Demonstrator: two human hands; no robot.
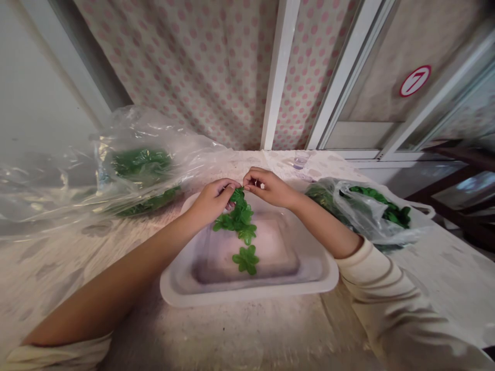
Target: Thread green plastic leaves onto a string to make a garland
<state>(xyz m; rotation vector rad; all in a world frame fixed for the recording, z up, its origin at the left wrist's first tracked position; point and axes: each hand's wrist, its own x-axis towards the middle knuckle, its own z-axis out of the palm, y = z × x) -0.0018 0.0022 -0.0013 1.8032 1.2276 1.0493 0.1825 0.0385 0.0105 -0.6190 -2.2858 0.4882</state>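
Over the far end of a white tray (309, 281), my left hand (212, 200) is closed around the top of a hanging string of green flower-shaped plastic pieces (240, 221). My right hand (268, 186) pinches right beside it, fingertips touching the top of the string; what it pinches is too small to name. The string dangles down into the tray, and one green flower piece (245, 259) lies on the tray's bottom.
A large clear plastic bag (127, 165) with green pieces stands at the left. A smaller clear bag (371, 208) of green pieces lies at the right. A small clear cup (300, 158) stands at the table's far edge, before a dotted curtain (216, 62).
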